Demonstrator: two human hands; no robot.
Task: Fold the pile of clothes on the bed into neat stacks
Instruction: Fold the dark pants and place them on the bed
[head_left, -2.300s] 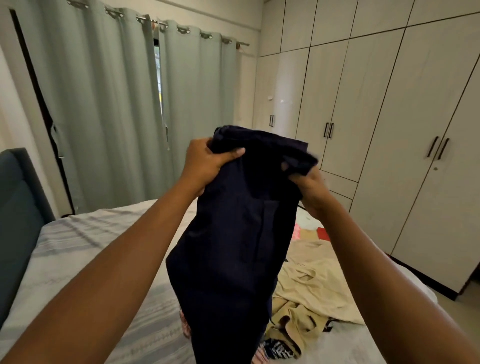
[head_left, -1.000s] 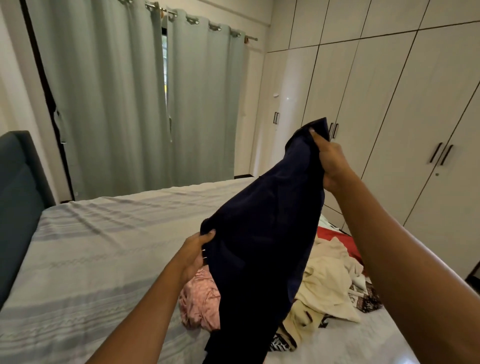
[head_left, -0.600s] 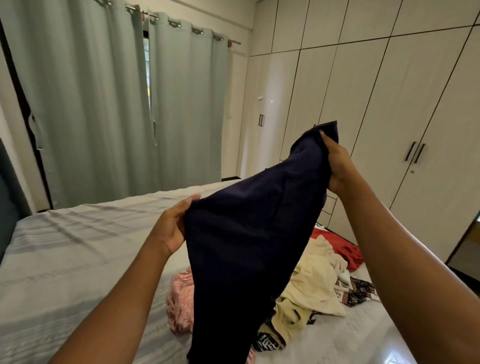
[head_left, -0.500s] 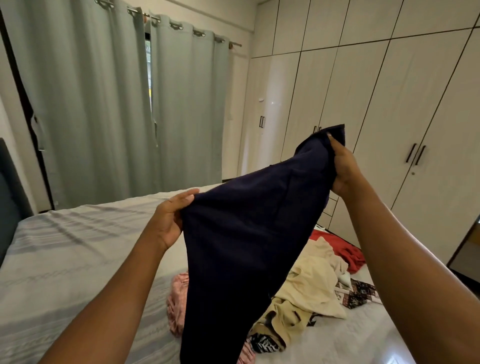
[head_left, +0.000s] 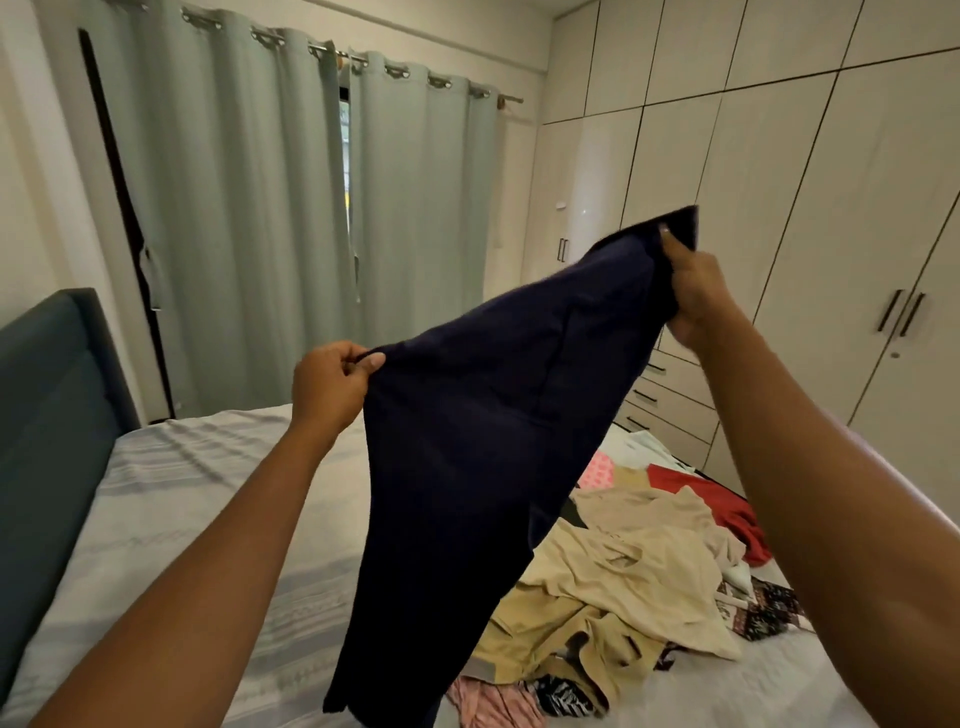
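Pale green curtains (head_left: 249, 234) hang at 11 o'clock, white wardrobe (head_left: 805, 208) at 2, blue headboard (head_left: 47, 415) at 9.

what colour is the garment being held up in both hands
Dark navy, plain with no pattern, on the garment; the head view shows it.

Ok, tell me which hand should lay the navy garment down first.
Left, probably: left hand pinches the navy garment low over bare bedsheet; right hand grips it high above the pile.
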